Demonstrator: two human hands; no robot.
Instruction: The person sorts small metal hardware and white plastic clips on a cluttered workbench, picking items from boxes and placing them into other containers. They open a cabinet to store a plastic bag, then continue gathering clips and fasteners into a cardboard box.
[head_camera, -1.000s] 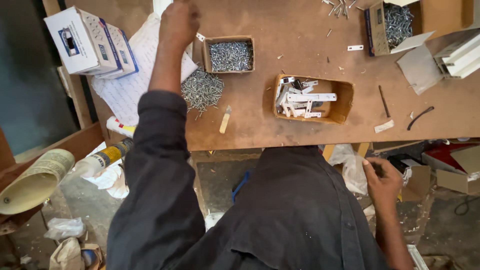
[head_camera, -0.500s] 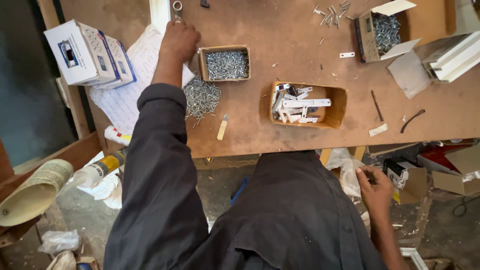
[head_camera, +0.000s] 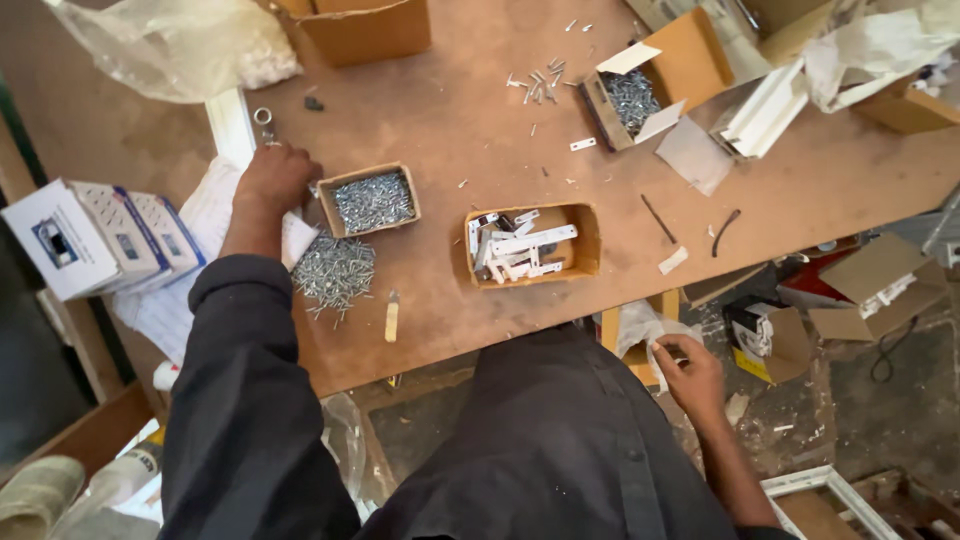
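Observation:
My left hand (head_camera: 272, 182) rests knuckles-up on the brown table (head_camera: 450, 110), fingers curled, against the left corner of a small cardboard box of silver screws (head_camera: 371, 200). A loose heap of screws (head_camera: 334, 272) lies just in front of it on white paper. Below the table's front edge, my right hand (head_camera: 690, 375) hangs by my side. Its fingers are bent next to a white plastic bag (head_camera: 638, 328), and I cannot tell whether they hold anything. An open box of white metal brackets (head_camera: 530, 245) sits in the middle of the table.
Another open box of screws (head_camera: 628, 98) stands at the back right, with white profile pieces (head_camera: 765, 115) beside it. A larger carton (head_camera: 365, 28) and a clear bag (head_camera: 175, 45) lie at the back. White boxes (head_camera: 95, 238) are stacked on the left. Cartons and debris cover the floor at right.
My left hand has drawn back from the far part of the table to the screw box's corner. My right hand stays low beside me, now closer to the plastic bag.

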